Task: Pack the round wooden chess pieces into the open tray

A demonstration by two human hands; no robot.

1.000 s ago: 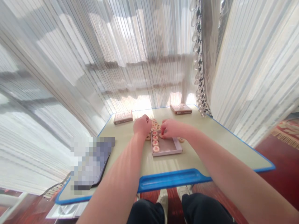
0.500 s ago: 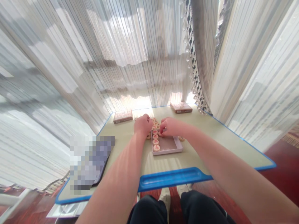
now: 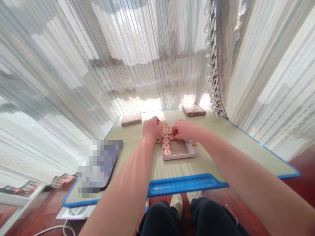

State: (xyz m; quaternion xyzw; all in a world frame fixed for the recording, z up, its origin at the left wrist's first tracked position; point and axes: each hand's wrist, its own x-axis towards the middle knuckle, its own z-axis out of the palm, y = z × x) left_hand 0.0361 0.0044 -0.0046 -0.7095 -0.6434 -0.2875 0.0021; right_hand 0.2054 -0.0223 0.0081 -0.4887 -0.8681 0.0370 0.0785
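A shallow open box [image 3: 179, 157] stands on the table, with a column of round Chinese chess pieces [image 3: 166, 146] with red characters along its left side. My right hand [image 3: 184, 130] is over the box's back edge, its fingertips pinched at a red-marked Chinese chess piece [image 3: 171, 137] at the head of a second column. My left hand [image 3: 152, 127] is at the box's back left corner, beside a loose heap of Chinese chess pieces [image 3: 165, 125]. Its fingers are curled closed, and what they hold, if anything, is hidden. A black-marked piece [image 3: 158, 140] lies under the left wrist.
Two flat printed boxes lie at the back, one left [image 3: 131, 119] and one right [image 3: 194, 110]. A blurred-out flat device [image 3: 104, 167] rests on the table's left side. Another loose piece [image 3: 194, 143] is right of the box. A blue tray [image 3: 182, 184] edges the table's front.
The view has shifted slightly. My right fingers have drawn back a little from the piece in the second column, so more of its face shows. My left hand stays nearly in place.
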